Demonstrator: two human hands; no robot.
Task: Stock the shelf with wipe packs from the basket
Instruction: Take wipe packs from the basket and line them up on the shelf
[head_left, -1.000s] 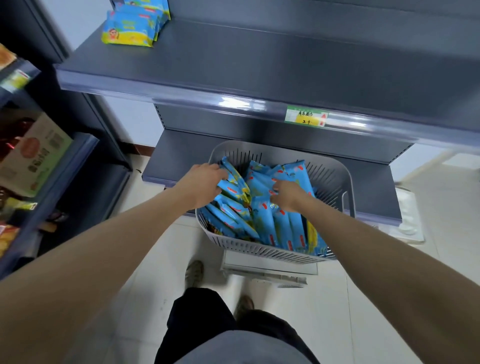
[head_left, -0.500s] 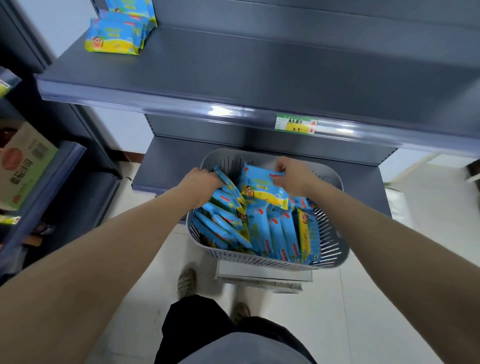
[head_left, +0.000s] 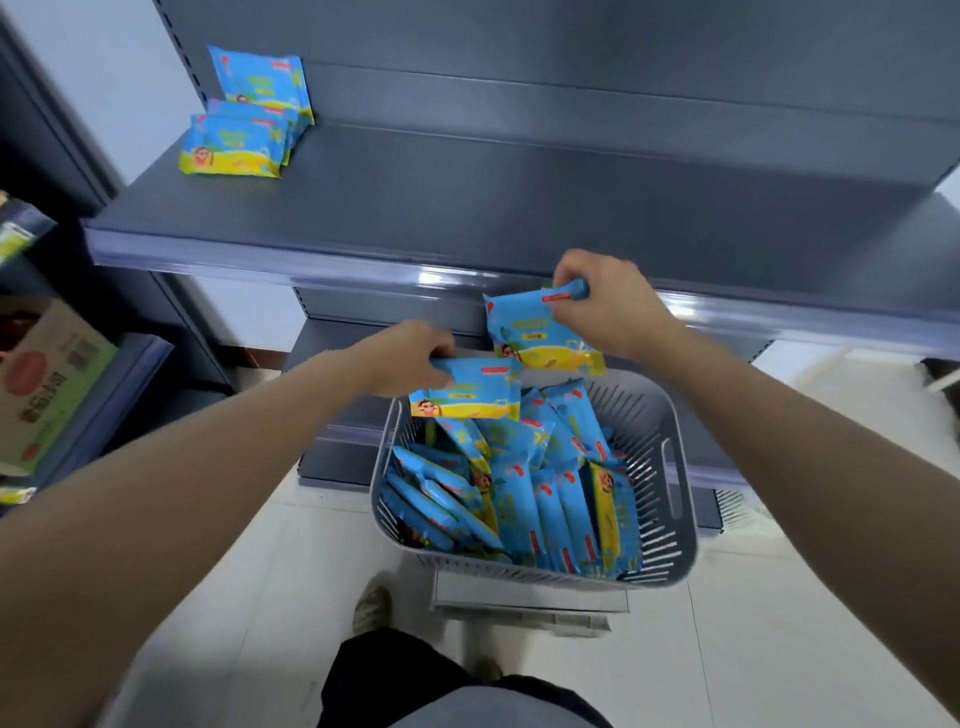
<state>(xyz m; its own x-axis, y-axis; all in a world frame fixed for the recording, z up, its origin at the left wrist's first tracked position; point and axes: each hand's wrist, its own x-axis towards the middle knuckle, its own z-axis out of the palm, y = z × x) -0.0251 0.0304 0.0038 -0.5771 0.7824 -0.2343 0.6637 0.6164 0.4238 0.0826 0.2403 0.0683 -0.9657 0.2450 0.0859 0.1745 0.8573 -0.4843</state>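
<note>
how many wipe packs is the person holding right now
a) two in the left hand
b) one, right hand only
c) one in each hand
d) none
c: the left hand grips one wipe pack and the right hand pinches a second wipe pack, both clear of the basket.

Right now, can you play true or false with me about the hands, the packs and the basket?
1. Each hand holds one pack. True: the left hand grips the left pack, and the right hand grips the right pack.
2. The basket is empty. False: many basket packs are in it.
3. Some shelf packs are at the left end of the shelf. True.
4. The right pack lies on the shelf. False: it is held in the air, in front of the shelf's edge.
5. The basket is red. False: it is grey.
</note>
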